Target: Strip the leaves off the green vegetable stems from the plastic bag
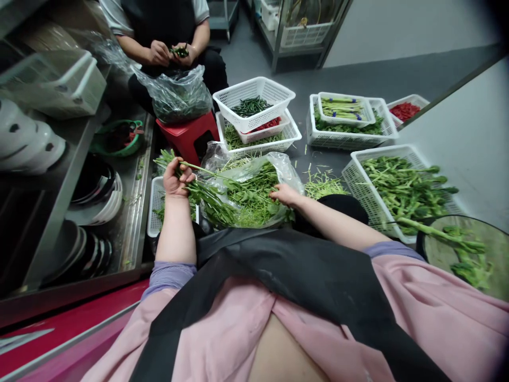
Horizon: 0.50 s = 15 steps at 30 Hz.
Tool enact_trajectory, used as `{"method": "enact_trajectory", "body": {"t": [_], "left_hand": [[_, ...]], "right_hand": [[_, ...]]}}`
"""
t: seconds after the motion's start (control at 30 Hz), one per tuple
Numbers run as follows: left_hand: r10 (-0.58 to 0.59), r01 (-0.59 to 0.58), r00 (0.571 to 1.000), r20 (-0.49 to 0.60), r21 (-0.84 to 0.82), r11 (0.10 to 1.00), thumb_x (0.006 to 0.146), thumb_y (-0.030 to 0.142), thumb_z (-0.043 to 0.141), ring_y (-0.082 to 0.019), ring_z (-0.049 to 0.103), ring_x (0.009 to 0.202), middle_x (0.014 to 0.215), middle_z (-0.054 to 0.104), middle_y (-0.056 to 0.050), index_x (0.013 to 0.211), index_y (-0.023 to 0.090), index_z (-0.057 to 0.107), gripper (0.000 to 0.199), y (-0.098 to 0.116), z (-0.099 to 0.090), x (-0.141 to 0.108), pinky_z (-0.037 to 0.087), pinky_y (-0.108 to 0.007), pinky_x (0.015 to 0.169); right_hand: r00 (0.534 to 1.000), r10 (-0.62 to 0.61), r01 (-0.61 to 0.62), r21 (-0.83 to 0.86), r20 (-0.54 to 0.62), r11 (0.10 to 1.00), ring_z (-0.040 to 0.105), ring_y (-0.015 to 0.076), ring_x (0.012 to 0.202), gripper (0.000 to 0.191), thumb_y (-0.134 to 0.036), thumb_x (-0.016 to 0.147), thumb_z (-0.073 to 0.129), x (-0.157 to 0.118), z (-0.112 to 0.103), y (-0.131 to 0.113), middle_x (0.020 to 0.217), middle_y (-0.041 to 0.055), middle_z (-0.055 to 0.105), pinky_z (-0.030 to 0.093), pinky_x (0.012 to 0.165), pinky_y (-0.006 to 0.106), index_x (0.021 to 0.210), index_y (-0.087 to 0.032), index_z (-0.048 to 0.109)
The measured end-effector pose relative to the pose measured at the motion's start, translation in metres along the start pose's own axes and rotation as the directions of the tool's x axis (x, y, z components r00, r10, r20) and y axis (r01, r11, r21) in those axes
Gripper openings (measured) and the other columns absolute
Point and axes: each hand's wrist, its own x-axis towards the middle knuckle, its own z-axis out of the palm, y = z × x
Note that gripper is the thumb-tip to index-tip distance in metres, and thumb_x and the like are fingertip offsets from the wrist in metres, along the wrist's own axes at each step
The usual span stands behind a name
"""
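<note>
My left hand (pixel 178 178) is closed around a bunch of leafy green stems (pixel 212 204), with one long stem stretching out to the right. Between my hands lies a clear plastic bag (pixel 284 164), opened wide over a heap of loose greens (pixel 254 193). At the bag's right side is my right hand (pixel 284 194), fingertips pinched together against the greens; what they grip is too small to make out. Below my left hand stands a small white basket (pixel 154 212) with some greens in it, partly hidden by my forearm.
Across from me, a co-worker's hands (pixel 173 54) hold dark green peppers above a bag on a red stool (pixel 186 135). Stacked white baskets (pixel 294 132) hold peppers and greens. Right: a basket of thick green stems (pixel 405 185) and a round board (pixel 433 260). Left: a metal shelf (pixel 137 212).
</note>
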Motion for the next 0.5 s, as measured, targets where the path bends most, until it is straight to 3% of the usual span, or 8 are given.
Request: {"method": "enact_trajectory", "body": {"t": [0.1, 0.17, 0.27, 0.37, 0.43, 0.5], "left_hand": [[-0.025, 0.025, 1.000, 0.000, 0.012, 1.000, 0.094, 0.025, 0.046, -0.001, 0.027, 0.030, 0.049, 0.052, 0.005, 0.066, 0.015, 0.059, 0.032, 0.000, 0.001, -0.001, 0.024, -0.016, 0.034], [-0.039, 0.039, 0.999, 0.006, 0.010, 0.999, 0.095, 0.024, 0.043, -0.001, 0.027, 0.029, 0.049, 0.051, 0.005, 0.066, 0.014, 0.059, 0.034, -0.002, 0.002, -0.002, 0.024, -0.016, 0.034], [-0.053, 0.052, 0.998, 0.020, 0.007, 0.999, 0.095, 0.023, 0.041, -0.001, 0.027, 0.029, 0.048, 0.051, 0.005, 0.066, 0.014, 0.059, 0.036, -0.005, 0.004, -0.002, 0.024, -0.016, 0.034], [-0.076, 0.075, 0.996, 0.042, 0.019, 0.997, 0.095, 0.022, 0.042, -0.001, 0.029, 0.029, 0.049, 0.051, 0.004, 0.067, 0.014, 0.060, 0.034, -0.009, 0.004, 0.000, 0.025, -0.016, 0.034], [-0.086, 0.084, 0.995, 0.051, 0.034, 0.996, 0.093, 0.022, 0.045, -0.001, 0.030, 0.030, 0.050, 0.051, 0.004, 0.068, 0.014, 0.060, 0.031, -0.012, 0.003, 0.001, 0.025, -0.016, 0.034], [-0.087, 0.084, 0.995, 0.046, 0.056, 0.995, 0.091, 0.022, 0.049, -0.001, 0.031, 0.030, 0.051, 0.052, 0.005, 0.069, 0.015, 0.060, 0.026, -0.013, 0.002, 0.002, 0.026, -0.016, 0.034]], "right_hand": [[0.998, -0.064, 0.066, -0.174, 0.015, 0.983, 0.046, 0.0088, 0.052, 0.024, -0.010, 0.059, 0.073, 0.006, 0.011, 0.008, 0.061, -0.0011, 0.060, 0.032, 0.048, 0.020, 0.081, -0.014, 0.066], [0.991, -0.127, 0.132, -0.173, 0.037, 0.976, 0.047, 0.0091, 0.054, 0.025, -0.009, 0.060, 0.072, 0.005, 0.011, -0.003, 0.061, -0.0006, 0.061, 0.033, 0.049, 0.020, 0.085, -0.013, 0.068], [0.976, -0.188, 0.183, 0.054, 0.111, 0.982, 0.034, 0.0051, 0.043, 0.014, -0.021, 0.076, 0.065, -0.002, 0.004, -0.034, 0.060, -0.0003, 0.058, 0.024, 0.040, 0.020, 0.086, -0.011, 0.068], [0.911, -0.298, 0.189, 0.353, 0.285, 0.916, 0.024, 0.0015, 0.038, 0.024, -0.032, 0.079, 0.068, -0.009, -0.002, -0.062, 0.060, -0.0029, 0.054, 0.016, 0.035, 0.019, 0.089, -0.011, 0.065], [0.850, -0.339, 0.155, 0.424, 0.404, 0.892, 0.023, 0.0011, 0.037, 0.029, -0.032, 0.074, 0.073, -0.013, -0.003, -0.072, 0.053, -0.0072, 0.045, 0.016, 0.035, 0.018, 0.092, -0.012, 0.063], [0.817, -0.335, 0.116, 0.434, 0.470, 0.893, 0.021, 0.0015, 0.035, 0.030, -0.029, 0.071, 0.076, -0.017, -0.001, -0.076, 0.047, -0.0109, 0.037, 0.015, 0.034, 0.017, 0.092, -0.013, 0.061]]}}
